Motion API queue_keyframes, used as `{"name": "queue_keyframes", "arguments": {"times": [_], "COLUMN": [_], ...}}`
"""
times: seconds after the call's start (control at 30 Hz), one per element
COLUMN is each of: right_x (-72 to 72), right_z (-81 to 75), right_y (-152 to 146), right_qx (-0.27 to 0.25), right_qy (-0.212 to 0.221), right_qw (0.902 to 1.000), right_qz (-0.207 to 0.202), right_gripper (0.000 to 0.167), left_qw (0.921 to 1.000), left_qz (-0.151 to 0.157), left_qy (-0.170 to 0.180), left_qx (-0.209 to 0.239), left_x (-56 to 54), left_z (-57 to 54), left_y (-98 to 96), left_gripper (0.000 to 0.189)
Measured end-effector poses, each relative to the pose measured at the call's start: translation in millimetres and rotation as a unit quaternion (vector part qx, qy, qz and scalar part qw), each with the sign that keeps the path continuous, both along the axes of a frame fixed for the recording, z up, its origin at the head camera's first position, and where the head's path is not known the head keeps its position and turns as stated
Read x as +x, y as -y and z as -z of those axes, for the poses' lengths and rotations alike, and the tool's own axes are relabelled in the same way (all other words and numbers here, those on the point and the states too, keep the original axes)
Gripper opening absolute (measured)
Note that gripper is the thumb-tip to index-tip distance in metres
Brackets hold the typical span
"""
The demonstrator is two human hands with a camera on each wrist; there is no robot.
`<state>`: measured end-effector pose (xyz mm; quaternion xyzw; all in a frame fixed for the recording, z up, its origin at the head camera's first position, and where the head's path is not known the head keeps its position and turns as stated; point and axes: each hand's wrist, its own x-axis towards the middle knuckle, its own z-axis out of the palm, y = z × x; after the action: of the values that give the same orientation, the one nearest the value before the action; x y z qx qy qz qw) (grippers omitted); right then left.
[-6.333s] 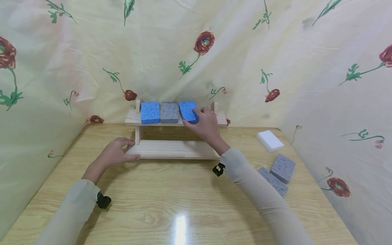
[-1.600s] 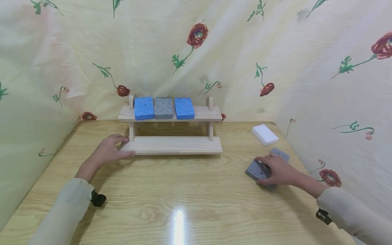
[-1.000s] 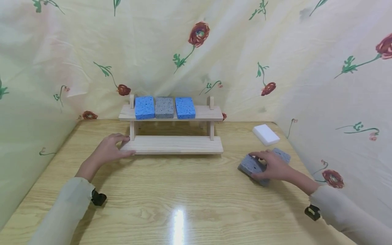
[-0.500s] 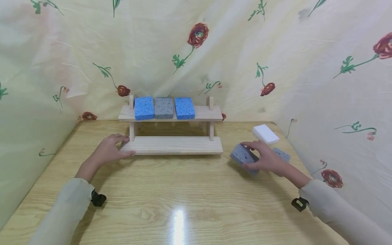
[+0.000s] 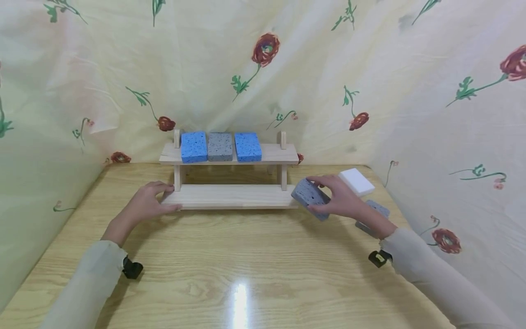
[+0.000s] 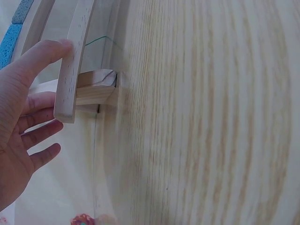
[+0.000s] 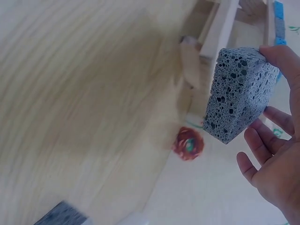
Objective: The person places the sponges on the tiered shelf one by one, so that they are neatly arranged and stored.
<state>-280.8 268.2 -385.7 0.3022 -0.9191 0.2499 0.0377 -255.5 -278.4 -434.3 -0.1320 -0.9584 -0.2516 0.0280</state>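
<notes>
My right hand (image 5: 339,198) pinches a grey speckled sponge (image 5: 308,196) between thumb and fingers. The sponge is tilted and, in the head view, overlaps the right end of the lower board (image 5: 238,196) of a small two-tier wooden shelf. In the right wrist view, its porous side (image 7: 229,93) is raised off the table. My left hand (image 5: 149,201) grips the left end of that lower board, thumb on one face and fingers on the other. On the upper board (image 5: 279,153) lie a blue sponge (image 5: 194,147), a grey sponge (image 5: 220,147) and another blue sponge (image 5: 248,147), left to right.
A second loose grey sponge (image 5: 378,209) lies on the wood-grain table (image 5: 197,269) at right, partly hidden by my right forearm. Behind it lies a white block (image 5: 356,181). Flower-printed cloth (image 5: 320,68) hangs close behind the shelf and along both sides.
The right hand let go of a blue sponge on the upper board, then picked up a grey sponge at right and carried it left to the shelf. The left hand stays on the board.
</notes>
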Motion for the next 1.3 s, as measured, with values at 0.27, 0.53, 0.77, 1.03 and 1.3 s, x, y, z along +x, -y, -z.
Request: {"name": "queue_keyframes", "arguments": {"times": [0.27,0.53,0.77,1.03,1.3], "right_x": [-3.7,-7.4,-12.1,-8.5,-1.4], "right_z": [-5.1,-5.7,-6.3,0.9,8.9], "right_y": [29,62,93,138,180], "right_qx": [-0.024,-0.052,-0.06,-0.08,-0.084], "right_qy": [0.008,0.022,0.023,0.023,0.023], "right_qw": [0.9995,0.9974,0.997,0.9957,0.9957], "right_qz": [-0.018,-0.044,-0.045,-0.042,-0.032], "right_gripper": [0.08,0.082,0.081,0.081,0.081], "left_qw": [1.0,1.0,1.0,1.0,1.0], "left_qz": [0.002,-0.001,-0.004,0.002,0.002], "left_qy": [-0.002,0.004,0.005,-0.008,-0.004], "left_qx": [0.0,0.002,0.002,0.002,0.003], "left_x": [1.4,1.7,0.7,-0.2,-0.6], "left_z": [-1.1,0.0,-1.0,0.4,0.8], "left_y": [-1.2,-1.5,-1.6,-0.5,0.9], "left_gripper": [0.072,0.074,0.075,0.073,0.074]}}
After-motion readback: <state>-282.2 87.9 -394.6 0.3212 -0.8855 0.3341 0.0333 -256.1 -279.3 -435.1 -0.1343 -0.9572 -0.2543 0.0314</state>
